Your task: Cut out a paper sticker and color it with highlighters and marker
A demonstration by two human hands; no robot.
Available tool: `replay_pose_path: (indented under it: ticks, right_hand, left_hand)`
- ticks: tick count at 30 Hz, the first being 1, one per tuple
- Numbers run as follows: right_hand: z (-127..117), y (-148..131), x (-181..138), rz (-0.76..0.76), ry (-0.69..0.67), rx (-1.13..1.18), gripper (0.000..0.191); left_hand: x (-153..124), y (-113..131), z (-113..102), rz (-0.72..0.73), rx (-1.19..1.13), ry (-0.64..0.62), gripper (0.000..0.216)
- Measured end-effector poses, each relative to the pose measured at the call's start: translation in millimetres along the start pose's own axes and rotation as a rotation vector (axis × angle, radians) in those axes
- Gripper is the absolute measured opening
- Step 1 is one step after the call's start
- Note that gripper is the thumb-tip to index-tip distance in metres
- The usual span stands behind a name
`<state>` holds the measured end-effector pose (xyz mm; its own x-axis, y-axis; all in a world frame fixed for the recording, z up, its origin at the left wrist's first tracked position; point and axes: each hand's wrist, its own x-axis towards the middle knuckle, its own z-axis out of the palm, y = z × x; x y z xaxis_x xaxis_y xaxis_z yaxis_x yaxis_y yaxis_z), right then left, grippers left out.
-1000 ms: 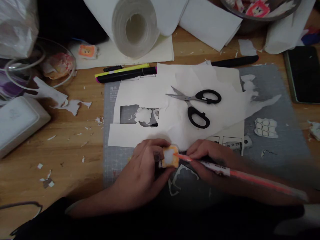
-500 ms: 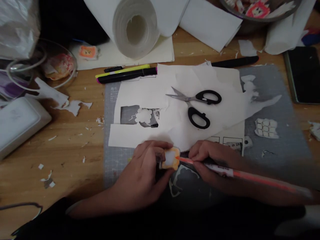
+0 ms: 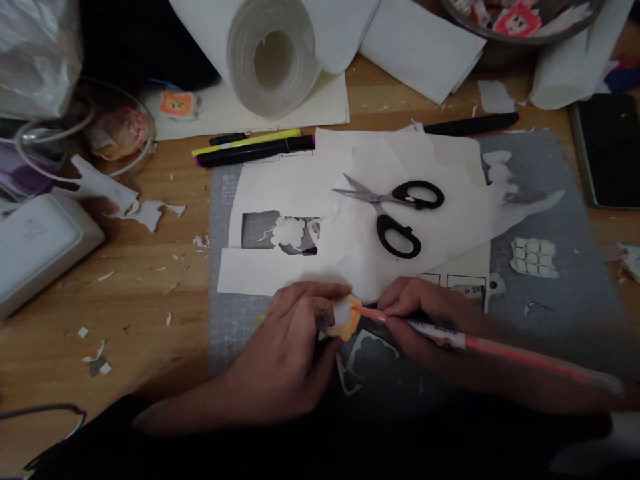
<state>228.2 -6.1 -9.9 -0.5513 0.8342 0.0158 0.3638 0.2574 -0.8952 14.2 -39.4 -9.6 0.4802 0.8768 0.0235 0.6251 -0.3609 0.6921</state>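
My left hand (image 3: 295,340) is closed on a small paper cutout (image 3: 343,319) with a white middle and an orange-coloured border, held over the near side of the cutting mat (image 3: 530,327). An orange marker pen (image 3: 450,337) rests in the closed fingers of my right hand (image 3: 425,313), its tip touching the cutout's upper right border. Just beyond my hands, opened scissors (image 3: 390,197) with black handles lie on white paper sheets (image 3: 280,180). Below the pen tip is a paper offcut (image 3: 350,373) with a scalloped hole.
A paper roll (image 3: 273,60) and marker pens (image 3: 255,150) lie at the back. At right are a phone (image 3: 607,150) and a paper piece with a drawn grid (image 3: 533,257). A metal bowl (image 3: 525,33) holds cutouts. A white box (image 3: 47,247) and scraps lie at left.
The paper cutout has turned and tilted slightly in my left hand. My left fingers cover a bit more of its top edge, and the pen tip sits slightly higher along the border.
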Motion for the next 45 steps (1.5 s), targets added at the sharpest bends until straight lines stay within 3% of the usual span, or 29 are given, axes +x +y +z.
replay_pose_path:
  ticks: [8,20,28,32,36,40,45]
  right_hand:
    - [-2.4,0.8,1.0,-0.077,-0.016,0.005,0.014]
    - [1.3,4.4,-2.9,-0.063,0.039,0.012,0.011]
    - [-3.9,0.0,1.4,-0.079,-0.081,-0.005,0.011]
    - [-0.7,3.3,-0.7,-0.077,-0.004,0.009,0.010]
    - [0.3,4.1,-1.5,-0.143,-0.060,0.014,0.008]
    - [-0.1,1.8,1.0,-0.049,0.010,-0.013,0.010]
    - [1.3,3.2,0.5,-0.061,0.029,-0.009,0.001]
  left_hand:
    - [-0.8,-1.8,1.6,0.009,0.036,0.056,0.037]
    - [-0.2,0.3,0.2,-0.018,0.027,0.026,0.022]
    - [-1.8,-0.5,0.4,-0.017,-0.007,0.012,0.023]
    - [-1.9,-0.3,-0.4,-0.025,-0.005,-0.003,0.024]
    - [-1.9,-1.0,0.4,-0.019,-0.003,-0.005,0.024]
    - [-3.6,-2.9,2.6,-0.012,-0.059,0.013,0.027]
    - [-6.6,-5.1,3.8,-0.016,-0.160,0.014,0.028]
